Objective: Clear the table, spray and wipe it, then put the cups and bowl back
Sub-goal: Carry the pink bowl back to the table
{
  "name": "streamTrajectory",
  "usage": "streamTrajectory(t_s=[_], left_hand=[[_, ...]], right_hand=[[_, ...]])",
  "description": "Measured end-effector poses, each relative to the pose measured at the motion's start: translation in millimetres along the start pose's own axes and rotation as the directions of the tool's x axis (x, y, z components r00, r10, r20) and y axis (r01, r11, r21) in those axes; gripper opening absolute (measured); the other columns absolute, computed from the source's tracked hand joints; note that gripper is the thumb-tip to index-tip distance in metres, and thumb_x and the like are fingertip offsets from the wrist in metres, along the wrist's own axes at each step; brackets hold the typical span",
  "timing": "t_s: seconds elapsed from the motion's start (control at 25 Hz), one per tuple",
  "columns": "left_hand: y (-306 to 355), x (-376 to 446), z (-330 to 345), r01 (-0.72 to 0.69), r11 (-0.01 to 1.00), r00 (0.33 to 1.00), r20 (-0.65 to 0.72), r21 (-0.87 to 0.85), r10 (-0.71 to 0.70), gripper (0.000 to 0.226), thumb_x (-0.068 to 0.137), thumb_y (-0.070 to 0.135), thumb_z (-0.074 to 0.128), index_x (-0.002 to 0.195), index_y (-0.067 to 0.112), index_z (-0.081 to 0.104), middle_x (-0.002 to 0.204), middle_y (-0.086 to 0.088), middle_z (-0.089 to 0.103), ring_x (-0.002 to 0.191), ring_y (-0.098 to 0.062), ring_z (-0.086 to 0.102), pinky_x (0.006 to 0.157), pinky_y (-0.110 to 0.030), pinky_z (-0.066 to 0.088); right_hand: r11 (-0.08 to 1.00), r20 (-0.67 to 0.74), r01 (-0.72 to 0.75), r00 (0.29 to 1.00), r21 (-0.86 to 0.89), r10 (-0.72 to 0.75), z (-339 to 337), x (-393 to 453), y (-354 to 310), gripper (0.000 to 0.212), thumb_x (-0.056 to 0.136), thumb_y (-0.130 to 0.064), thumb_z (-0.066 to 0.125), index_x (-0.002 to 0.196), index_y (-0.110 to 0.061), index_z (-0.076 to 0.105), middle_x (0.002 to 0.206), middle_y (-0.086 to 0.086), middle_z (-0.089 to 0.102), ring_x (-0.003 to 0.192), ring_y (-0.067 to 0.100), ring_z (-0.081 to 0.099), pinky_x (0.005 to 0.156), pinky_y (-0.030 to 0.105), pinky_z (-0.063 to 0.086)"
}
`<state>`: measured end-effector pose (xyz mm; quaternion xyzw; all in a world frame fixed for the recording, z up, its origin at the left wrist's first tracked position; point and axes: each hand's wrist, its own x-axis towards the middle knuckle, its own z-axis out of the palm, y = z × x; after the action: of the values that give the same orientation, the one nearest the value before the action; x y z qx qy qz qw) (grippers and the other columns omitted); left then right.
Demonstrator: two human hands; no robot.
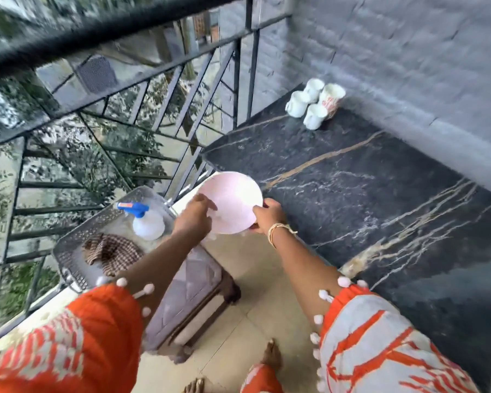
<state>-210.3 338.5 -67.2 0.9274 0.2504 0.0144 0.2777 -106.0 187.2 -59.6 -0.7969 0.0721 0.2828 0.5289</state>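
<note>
Head view, frame centre: bowl [229, 202] being gripped by left hand [194, 215] and right hand [268, 215] at opposite rims, hovering beside table [380, 199]. Cups [313, 104] standing upper right. Advising: keeping level, lowering gently, avoiding the edge.

Balcony, daylight. Grey brick wall [408, 52] at right, black metal railing [111, 32] at left with trees beyond. Beige tiled floor [253, 293]; padded stool [187, 293] near railing.

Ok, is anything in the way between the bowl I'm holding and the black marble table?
Nothing visible. The bowl, held by the left hand and right hand, sits at the table edge; the cups stand at the far corner.
</note>
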Motion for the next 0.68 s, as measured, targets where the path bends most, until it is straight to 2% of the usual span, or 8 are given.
streamTrajectory(t_s=[0.16, 0.24, 0.32, 0.4, 0.48, 0.56, 0.68], left_hand=[[70, 47, 0, -0.004, 1.0, 0.996, -0.091, 0.011, 0.005, 0.024, 0.079, 0.005, 0.057, 0.098, 0.016, 0.067, 0.145, -0.005, 0.039, 0.12, -0.03, 0.054, 0.097, -0.034, 0.047], [90, 65, 1, 0.013, 1.0, 0.988, -0.154, 0.024, -0.009, 0.022, 0.078, 0.004, 0.058, 0.095, 0.015, 0.067, 0.149, -0.007, 0.034, 0.123, -0.03, 0.052, 0.098, -0.035, 0.048], [98, 86, 2, 0.052, 0.998, 0.984, -0.171, -0.036, -0.057, 0.025, 0.078, 0.004, 0.057, 0.101, 0.011, 0.065, 0.143, -0.011, 0.038, 0.123, -0.032, 0.05, 0.101, -0.034, 0.044], [97, 108, 1, 0.135, 0.982, 0.978, -0.142, -0.131, -0.154, 0.034, 0.082, 0.007, 0.057, 0.116, 0.009, 0.06, 0.133, -0.016, 0.046, 0.12, -0.034, 0.051, 0.102, -0.034, 0.04], [93, 133, 2, 0.222, 0.957, 0.965, -0.102, -0.187, -0.243, 0.04, 0.085, 0.01, 0.056, 0.124, 0.009, 0.054, 0.126, -0.019, 0.056, 0.117, -0.036, 0.053, 0.099, -0.036, 0.04], [86, 154, 4, 0.267, 0.94, 0.957, -0.055, -0.212, -0.285, 0.04, 0.086, 0.01, 0.054, 0.126, 0.01, 0.052, 0.119, -0.021, 0.061, 0.112, -0.037, 0.057, 0.095, -0.038, 0.044], [76, 183, 3, 0.312, 0.918, 0.944, -0.027, -0.247, -0.328, 0.044, 0.084, 0.006, 0.052, 0.127, 0.014, 0.053, 0.114, -0.021, 0.064, 0.103, -0.035, 0.06, 0.09, -0.038, 0.047]], right_hand=[[0.995, -0.001, 0.0, 1.0, 0.098, 0.0, -52, 32, -49, 0.021, 0.08, -0.003, 0.053, 0.096, -0.013, 0.063, 0.102, 0.012, 0.062, 0.088, 0.037, 0.06, 0.056, 0.05, 0.057], [0.994, 0.003, 0.016, 1.0, 0.112, -0.017, -68, 50, -64, 0.025, 0.081, -0.004, 0.054, 0.103, -0.008, 0.064, 0.106, 0.014, 0.062, 0.09, 0.039, 0.062, 0.058, 0.053, 0.058], [0.989, 0.004, 0.001, 1.0, 0.145, -0.002, -75, 67, -75, 0.026, 0.083, -0.004, 0.053, 0.107, -0.004, 0.062, 0.104, 0.015, 0.061, 0.087, 0.039, 0.063, 0.064, 0.056, 0.058], [0.979, 0.02, -0.036, 0.999, 0.201, 0.033, -74, 86, -81, 0.021, 0.084, -0.002, 0.052, 0.103, -0.004, 0.06, 0.1, 0.016, 0.06, 0.082, 0.039, 0.063, 0.066, 0.055, 0.057], [0.972, 0.038, -0.061, 0.998, 0.227, 0.054, -67, 107, -88, 0.016, 0.084, -0.002, 0.053, 0.098, -0.006, 0.058, 0.098, 0.017, 0.061, 0.076, 0.04, 0.065, 0.068, 0.056, 0.057], [0.967, 0.047, -0.088, 0.996, 0.239, 0.079, -56, 129, -91, 0.019, 0.085, -0.001, 0.051, 0.101, -0.004, 0.059, 0.099, 0.018, 0.061, 0.071, 0.037, 0.065, 0.068, 0.056, 0.057], [0.956, 0.078, -0.144, 0.989, 0.258, 0.127, -40, 157, -93, 0.029, 0.087, 0.003, 0.043, 0.111, -0.005, 0.057, 0.111, 0.022, 0.059, 0.082, 0.042, 0.064, 0.057, 0.048, 0.056]])
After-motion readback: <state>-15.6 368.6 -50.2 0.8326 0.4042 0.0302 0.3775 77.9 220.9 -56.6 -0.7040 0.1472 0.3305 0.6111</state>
